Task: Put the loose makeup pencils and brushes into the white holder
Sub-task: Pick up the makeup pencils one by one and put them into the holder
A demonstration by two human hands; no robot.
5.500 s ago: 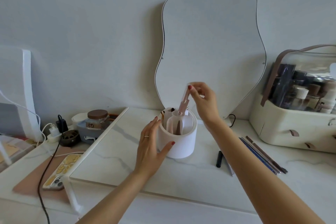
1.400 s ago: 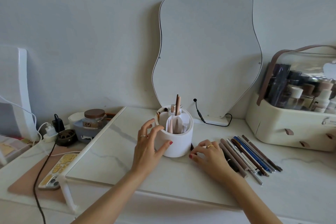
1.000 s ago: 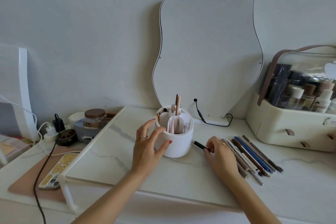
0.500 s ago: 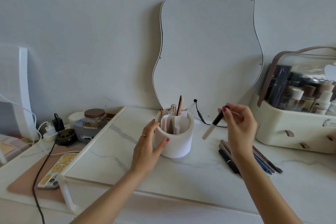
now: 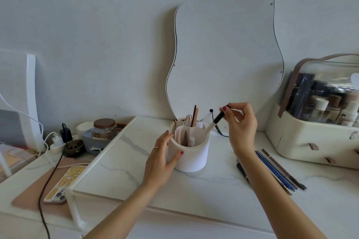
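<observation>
The round white holder [image 5: 191, 158] stands mid-table, divided into compartments with several pencils and brushes upright inside. My left hand [image 5: 162, 157] wraps its left side. My right hand [image 5: 240, 122] pinches the black cap end of a black-and-white pen [image 5: 214, 123], tilted, its white end dipping into the holder's right compartment. Several loose pencils [image 5: 277, 170], blue, brown and black, lie on the table to the right, partly hidden by my right forearm.
A wavy mirror [image 5: 225, 48] leans on the wall behind the holder, its cable [image 5: 215, 122] trailing down. A cream cosmetics case [image 5: 310, 139] stands at right. At left are a jar [image 5: 104, 129], chargers [image 5: 58, 137] and a phone [image 5: 65, 184].
My right hand picked a black-and-white pen from the loose pile, lifted it and brought it left to the holder, where its white end now enters. My left hand stays on the holder.
</observation>
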